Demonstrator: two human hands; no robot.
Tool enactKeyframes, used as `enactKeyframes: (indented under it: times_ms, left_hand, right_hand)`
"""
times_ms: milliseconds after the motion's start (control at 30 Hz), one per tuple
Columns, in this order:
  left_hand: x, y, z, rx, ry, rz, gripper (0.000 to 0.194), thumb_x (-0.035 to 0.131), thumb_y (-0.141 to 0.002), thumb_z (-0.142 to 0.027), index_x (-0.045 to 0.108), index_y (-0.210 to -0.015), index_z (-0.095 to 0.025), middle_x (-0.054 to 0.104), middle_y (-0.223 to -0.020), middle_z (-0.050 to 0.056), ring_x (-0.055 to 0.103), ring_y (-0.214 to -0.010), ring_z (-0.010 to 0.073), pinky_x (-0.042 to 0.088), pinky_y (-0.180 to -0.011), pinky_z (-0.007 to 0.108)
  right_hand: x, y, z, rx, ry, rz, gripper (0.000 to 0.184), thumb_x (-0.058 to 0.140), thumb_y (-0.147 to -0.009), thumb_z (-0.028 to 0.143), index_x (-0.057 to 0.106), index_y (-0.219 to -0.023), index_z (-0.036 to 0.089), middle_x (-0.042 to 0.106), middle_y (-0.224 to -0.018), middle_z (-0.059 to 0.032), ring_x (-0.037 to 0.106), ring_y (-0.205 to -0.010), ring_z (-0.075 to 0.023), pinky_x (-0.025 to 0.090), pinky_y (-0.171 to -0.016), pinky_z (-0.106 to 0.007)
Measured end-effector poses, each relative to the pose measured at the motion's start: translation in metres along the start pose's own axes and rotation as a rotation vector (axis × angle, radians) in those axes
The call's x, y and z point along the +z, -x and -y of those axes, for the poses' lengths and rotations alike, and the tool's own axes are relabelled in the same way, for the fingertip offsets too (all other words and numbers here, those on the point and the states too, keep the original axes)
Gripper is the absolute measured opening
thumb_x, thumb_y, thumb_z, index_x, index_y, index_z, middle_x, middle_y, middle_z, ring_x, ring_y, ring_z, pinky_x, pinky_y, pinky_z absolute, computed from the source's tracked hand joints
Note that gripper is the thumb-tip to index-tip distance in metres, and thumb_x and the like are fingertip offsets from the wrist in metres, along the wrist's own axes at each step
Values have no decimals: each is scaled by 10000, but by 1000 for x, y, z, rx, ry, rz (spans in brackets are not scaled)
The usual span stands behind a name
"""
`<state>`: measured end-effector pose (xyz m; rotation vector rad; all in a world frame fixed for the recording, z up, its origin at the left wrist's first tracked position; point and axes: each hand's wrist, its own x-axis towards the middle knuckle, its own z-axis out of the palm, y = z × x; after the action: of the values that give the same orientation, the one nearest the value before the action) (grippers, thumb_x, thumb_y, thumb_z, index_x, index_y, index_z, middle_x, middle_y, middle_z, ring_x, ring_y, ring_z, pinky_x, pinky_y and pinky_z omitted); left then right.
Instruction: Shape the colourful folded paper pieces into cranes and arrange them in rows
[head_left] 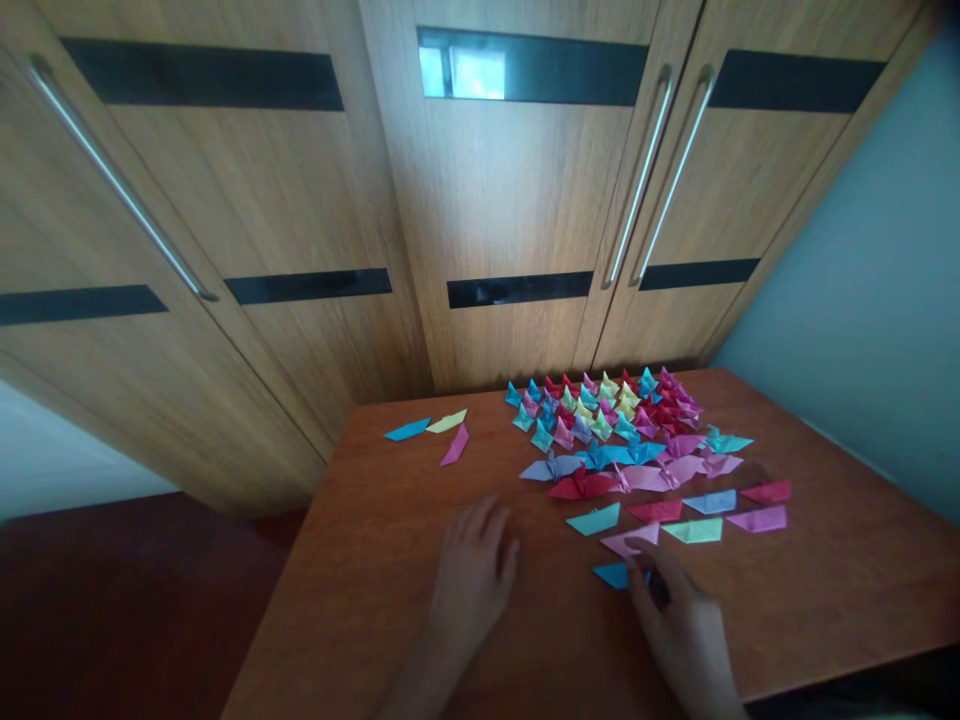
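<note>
My right hand (pixel 675 605) has its thumb and index fingertips pinched at the lower edge of a light pink folded paper piece (pixel 628 540). Under those fingertips a blue folded piece (pixel 611 575) pokes out, its right end partly hidden. My left hand (pixel 474 565), slightly blurred, hovers over or rests on the table, fingers a little bent and apart, with nothing in it. Beyond the right hand lie more flat folded pieces: teal (pixel 594 519), red (pixel 655 511), pale green (pixel 694 530), lavender (pixel 711 503) and magenta (pixel 757 519).
Several folded paper cranes (pixel 600 425) in many colours fill the back right of the wooden table (pixel 360 570). Three flat pieces, including a blue one (pixel 408 430), lie at the back left. Wooden cabinet doors (pixel 517 190) stand behind; a wall (pixel 862 300) borders the right.
</note>
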<state>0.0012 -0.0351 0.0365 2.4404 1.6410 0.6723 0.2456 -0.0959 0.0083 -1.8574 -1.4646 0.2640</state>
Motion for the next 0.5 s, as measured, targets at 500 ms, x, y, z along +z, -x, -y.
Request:
enactKeyframes:
  times_ms: [500]
  left_hand:
    - [-35, -91, 177, -433, -291, -92, 315, 491, -839, -375, 631, -1044, -181, 573, -1118, 132, 516, -1077, 311, 419, -880, 425]
  right_hand:
    - [61, 16, 92, -234, -154, 481, 287, 400, -867, 173, 654, -986, 234, 688, -954, -35, 641, -853, -167, 481, -774, -257]
